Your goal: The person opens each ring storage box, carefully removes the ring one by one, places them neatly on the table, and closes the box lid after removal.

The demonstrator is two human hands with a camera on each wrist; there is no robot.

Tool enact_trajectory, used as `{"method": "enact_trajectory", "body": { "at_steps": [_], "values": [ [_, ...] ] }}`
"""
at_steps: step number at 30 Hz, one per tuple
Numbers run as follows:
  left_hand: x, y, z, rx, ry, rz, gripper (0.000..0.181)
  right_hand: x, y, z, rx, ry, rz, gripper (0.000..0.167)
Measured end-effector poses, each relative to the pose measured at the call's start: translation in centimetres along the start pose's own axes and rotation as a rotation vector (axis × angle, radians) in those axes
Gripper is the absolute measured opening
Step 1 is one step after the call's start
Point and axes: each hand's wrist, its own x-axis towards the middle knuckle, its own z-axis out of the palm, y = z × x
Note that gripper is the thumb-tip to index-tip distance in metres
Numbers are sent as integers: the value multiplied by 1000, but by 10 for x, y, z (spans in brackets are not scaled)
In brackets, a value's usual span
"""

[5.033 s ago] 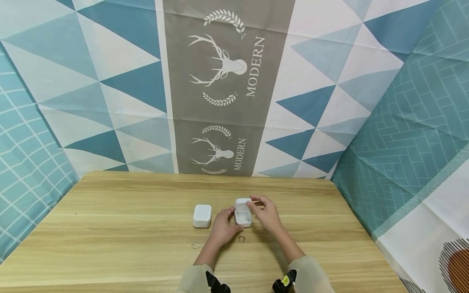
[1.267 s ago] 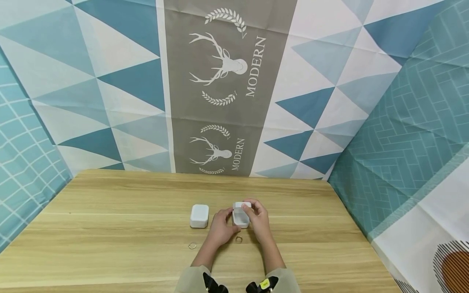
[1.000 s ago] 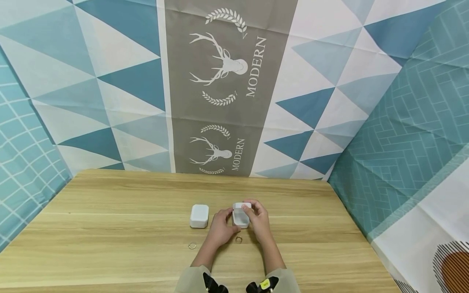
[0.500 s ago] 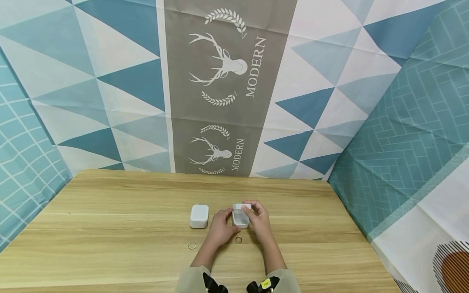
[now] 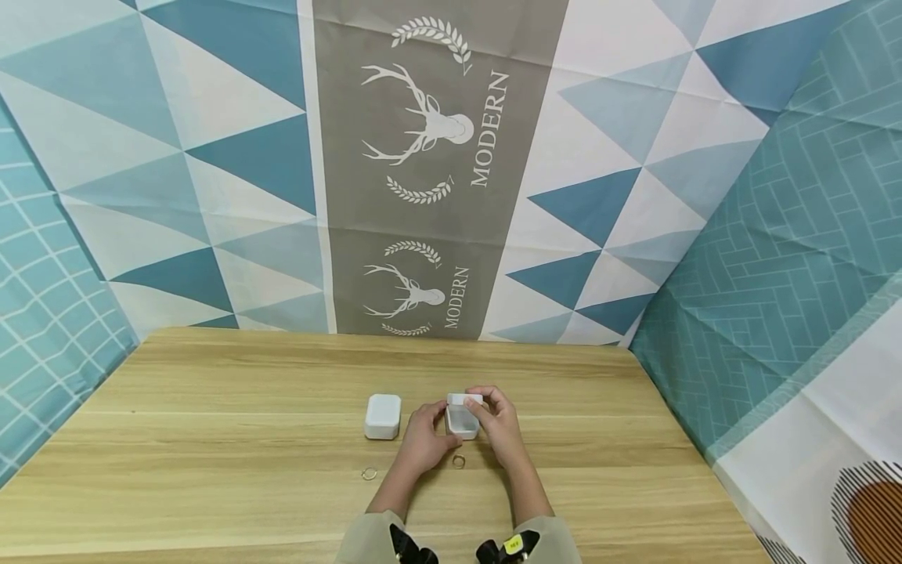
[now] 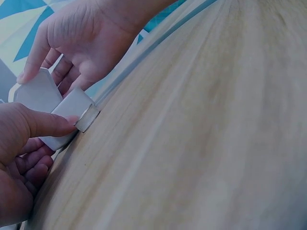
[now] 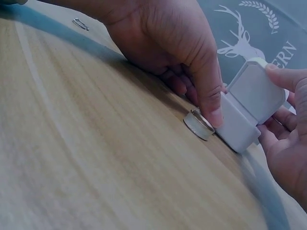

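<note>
A small white ring box [image 5: 463, 424] stands on the wooden table with its lid [image 7: 256, 91] raised on the hinge. My left hand [image 5: 423, 440] grips the box's base, the thumb along its near side and the fingers round the far side. With thumb and fingers my right hand [image 5: 502, 427] pinches the lid at its right edge. The thumb lies on the lid's inner face. Just in front of the box is a wide gold-toned ring [image 5: 459, 462], close by the left thumb in both wrist views. The inside of the box is only partly seen.
A second white box [image 5: 383, 416], its lid down, stands left of the left hand. A thinner ring [image 5: 369, 474] lies on the table [image 5: 232, 470] nearer the person. Patterned cloth [image 5: 437, 157] hangs behind the table's far edge.
Compared with 5 seconds ago, my right hand has come inward and its thumb has moved onto the lid. Lately the lid's top edge has sunk slightly in the head view; the left hand stays put.
</note>
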Motion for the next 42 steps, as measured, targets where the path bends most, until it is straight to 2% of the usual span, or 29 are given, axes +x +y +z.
{"method": "enact_trajectory", "body": {
  "at_steps": [11, 24, 37, 42],
  "values": [
    [0, 2, -1, 1, -3, -2, 67, 1, -2, -2, 10, 2, 3, 23],
    [-1, 1, -1, 4, -9, -15, 67, -3, 2, -2, 15, -20, -33, 28],
    [0, 0, 0, 8, -8, -10, 67, -5, -1, -2, -2, -29, -20, 24],
    [0, 0, 0, 8, -9, -9, 67, -6, 0, -3, -3, -34, -37, 25]
  ]
}}
